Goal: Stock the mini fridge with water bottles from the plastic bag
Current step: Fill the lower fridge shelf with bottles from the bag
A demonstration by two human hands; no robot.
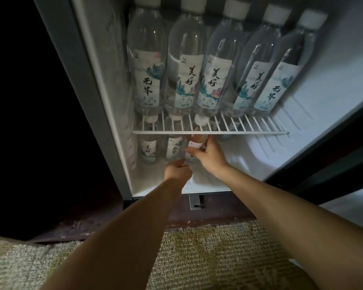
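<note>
An open mini fridge (323, 80) stands over carpet (197, 258). Five water bottles (184, 80) stand upright in a row on its wire shelf (249, 126). Below the shelf, two more bottles (148, 149) stand at the left. Just beside them, both hands hold a third bottle (194, 143): the right hand (210, 156) wraps its upper part, and the left hand (177, 170) curls around its lower part.

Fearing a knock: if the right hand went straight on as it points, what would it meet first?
Likely the standing bottle just left of the held bottle in the right hand; depth unclear.
</note>
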